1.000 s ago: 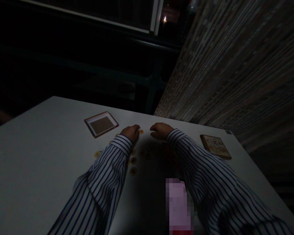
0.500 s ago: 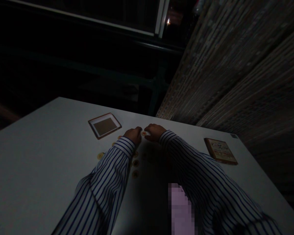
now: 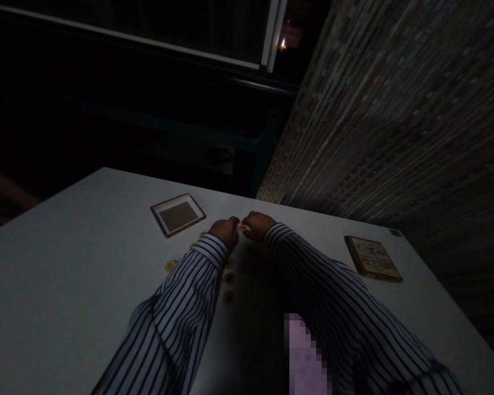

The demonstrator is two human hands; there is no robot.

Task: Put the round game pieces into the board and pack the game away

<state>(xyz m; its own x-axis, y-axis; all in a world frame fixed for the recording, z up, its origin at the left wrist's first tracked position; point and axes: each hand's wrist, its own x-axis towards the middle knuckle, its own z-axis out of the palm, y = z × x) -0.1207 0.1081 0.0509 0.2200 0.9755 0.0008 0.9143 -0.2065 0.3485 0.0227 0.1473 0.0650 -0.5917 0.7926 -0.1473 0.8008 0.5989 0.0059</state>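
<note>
Round piece (image 3: 242, 227): right hand (image 3: 247, 225) fingers narrow about it, grip unclear; left hand (image 3: 225, 231) just beside, state cannot tell. From piece, nine o'clock: shallow tray (image 3: 170, 203), brown panel (image 3: 179, 216) inside. Three o'clock: printed box (image 3: 372, 259), contents hidden.

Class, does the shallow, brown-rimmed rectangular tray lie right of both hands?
No, the tray lies on the white table, left of the left hand.

A round disc (image 3: 242, 227), pale with a red mark, apparently lies flat on the white table (image 3: 86, 263).

Strand curtain (image 3: 395, 99) at right; window frame (image 3: 270, 33), bright light (image 3: 284, 44) beside.
</note>
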